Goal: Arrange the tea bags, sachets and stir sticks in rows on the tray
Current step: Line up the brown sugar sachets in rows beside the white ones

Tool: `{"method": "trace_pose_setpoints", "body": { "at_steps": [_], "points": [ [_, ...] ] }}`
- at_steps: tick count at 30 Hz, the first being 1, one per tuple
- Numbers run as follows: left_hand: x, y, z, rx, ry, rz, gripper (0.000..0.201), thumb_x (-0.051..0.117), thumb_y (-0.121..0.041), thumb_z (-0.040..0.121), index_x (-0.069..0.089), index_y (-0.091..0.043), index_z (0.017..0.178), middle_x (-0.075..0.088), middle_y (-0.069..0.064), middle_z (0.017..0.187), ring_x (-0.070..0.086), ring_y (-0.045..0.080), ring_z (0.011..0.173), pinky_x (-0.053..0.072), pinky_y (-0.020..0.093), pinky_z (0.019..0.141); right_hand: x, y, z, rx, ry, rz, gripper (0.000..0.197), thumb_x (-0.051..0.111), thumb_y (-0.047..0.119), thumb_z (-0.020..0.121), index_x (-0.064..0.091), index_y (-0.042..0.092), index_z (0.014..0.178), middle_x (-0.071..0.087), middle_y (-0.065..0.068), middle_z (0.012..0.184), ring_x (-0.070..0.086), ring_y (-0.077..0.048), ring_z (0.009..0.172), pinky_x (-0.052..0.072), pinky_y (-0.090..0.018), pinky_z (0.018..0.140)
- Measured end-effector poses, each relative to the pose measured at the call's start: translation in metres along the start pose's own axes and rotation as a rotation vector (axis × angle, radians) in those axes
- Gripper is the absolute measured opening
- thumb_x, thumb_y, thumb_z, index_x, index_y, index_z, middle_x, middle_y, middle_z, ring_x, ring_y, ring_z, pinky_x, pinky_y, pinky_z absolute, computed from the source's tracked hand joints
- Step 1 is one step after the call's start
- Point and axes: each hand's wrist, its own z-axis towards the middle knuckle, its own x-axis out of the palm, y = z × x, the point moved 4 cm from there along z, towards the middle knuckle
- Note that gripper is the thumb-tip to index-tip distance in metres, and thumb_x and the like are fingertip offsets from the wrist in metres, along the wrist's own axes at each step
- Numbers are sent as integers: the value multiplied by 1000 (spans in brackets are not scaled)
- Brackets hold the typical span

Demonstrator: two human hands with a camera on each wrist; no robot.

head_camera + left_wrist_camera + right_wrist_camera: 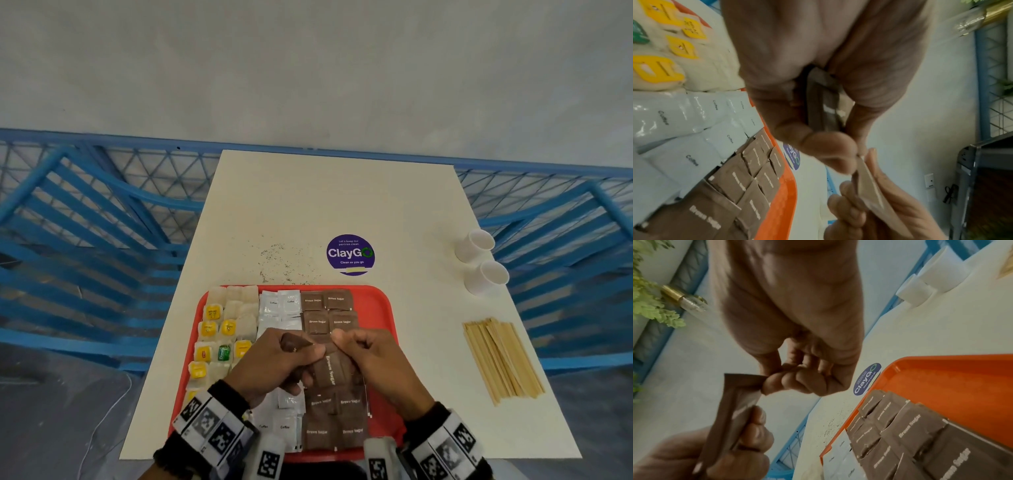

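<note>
While held above the red tray (380,301), brown sugar sachet (330,371): left hand (274,363) grips a stack, right hand (373,356) pinches its corner

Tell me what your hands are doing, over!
Left hand grips brown sachets. Right hand pinches one sachet above the tray. Stir sticks not yet on tray. Nothing in the way.

— What carries it all?
— A cream table (342,205), centre of the frame.
— And directly on it?
— A red tray (380,301) at the lower centre, a purple ClayGo sticker (350,254) above it, dark specks (281,260) left of that, two white paper cups (481,262) at right, wooden stir sticks (501,359) below them.
</note>
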Motion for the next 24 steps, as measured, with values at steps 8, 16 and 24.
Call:
{"method": "trace_pose_setpoints", "body": {
  "at_steps": [8, 16, 24],
  "points": [
    [-1, 8, 4, -3, -191, -197, 25, 72, -21, 88, 71, 4, 87, 66, 17, 74, 60, 17, 55, 46, 23, 44, -16, -5, -3, -41, 43, -134, 33, 65, 38, 92, 72, 18, 66, 67, -2, 60, 55, -10, 54, 45, -21, 55],
    [10, 11, 15, -64, -254, -423, 21, 71, -25, 89, 73, -4, 89, 70, 11, 73, 62, 13, 53, 47, 22, 44, -13, -6, -1, -40, -136, 90, 22, 67, 32, 91, 72, 11, 85, 68, -5, 69, 57, -12, 60, 46, -20, 54],
    [1, 38, 26, 112, -239, 480, 16, 71, -29, 89, 73, -21, 75, 72, -6, 73, 63, 6, 64, 52, 25, 61, -55, -72, 16, 109, -200, -52, 16, 72, 19, 89, 76, 13, 74, 62, 6, 56, 52, -5, 54, 39, -14, 53]
  ]
}}
